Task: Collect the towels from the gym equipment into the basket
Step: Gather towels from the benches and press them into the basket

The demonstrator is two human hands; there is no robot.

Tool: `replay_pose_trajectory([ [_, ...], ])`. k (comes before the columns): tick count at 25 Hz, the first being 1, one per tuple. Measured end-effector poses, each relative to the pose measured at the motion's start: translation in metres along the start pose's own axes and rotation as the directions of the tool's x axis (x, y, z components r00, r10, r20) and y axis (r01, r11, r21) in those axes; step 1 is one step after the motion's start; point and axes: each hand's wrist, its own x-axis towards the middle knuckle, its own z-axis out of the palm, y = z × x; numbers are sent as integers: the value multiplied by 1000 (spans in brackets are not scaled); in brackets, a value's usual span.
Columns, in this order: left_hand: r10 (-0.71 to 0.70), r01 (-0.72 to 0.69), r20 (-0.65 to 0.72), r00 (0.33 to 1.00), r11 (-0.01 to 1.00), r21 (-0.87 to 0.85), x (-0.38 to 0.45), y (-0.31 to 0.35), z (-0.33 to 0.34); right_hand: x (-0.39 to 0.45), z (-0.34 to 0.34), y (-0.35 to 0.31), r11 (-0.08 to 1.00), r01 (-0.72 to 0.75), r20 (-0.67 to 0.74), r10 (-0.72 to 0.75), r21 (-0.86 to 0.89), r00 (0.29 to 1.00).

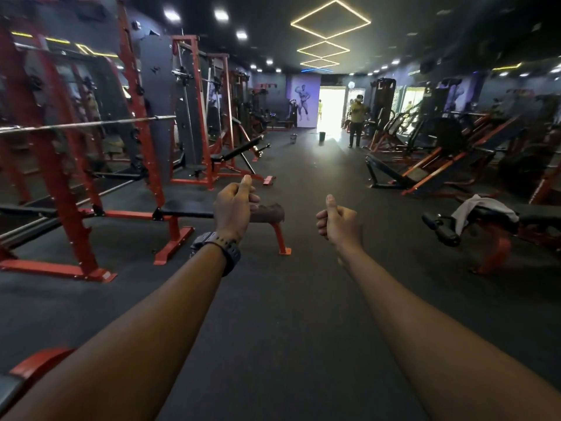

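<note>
Both my arms reach straight out over the dark gym floor. My left hand (233,208), with a dark watch on the wrist, is a closed fist with the thumb up and holds nothing. My right hand (338,221) makes the same thumbs-up fist, also with nothing in it. A brown towel (270,212) lies on the end of the flat bench (185,211) just behind my left hand. A white towel (473,208) is draped over a padded machine at the right. Two small buckets or baskets (293,138) (322,136) stand far down the aisle.
Red racks (60,183) with a barbell (85,124) line the left side. Red and black leg machines (440,168) fill the right. A person in a yellow shirt (356,123) stands near the bright doorway at the far end. The aisle runs down the middle.
</note>
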Motion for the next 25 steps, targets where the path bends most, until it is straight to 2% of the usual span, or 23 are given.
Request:
replay_pose_trajectory([
  [10, -55, 54, 36, 998, 998, 23, 253, -115, 76, 236, 145, 66, 996, -49, 39, 52, -75, 998],
  [14, -74, 71, 44, 996, 996, 56, 352, -180, 122, 344, 201, 109, 997, -60, 54, 63, -57, 997],
  [25, -196, 202, -59, 979, 973, 113, 615, -335, 226, 630, 348, 218, 982, -141, 160, 160, -125, 974],
])
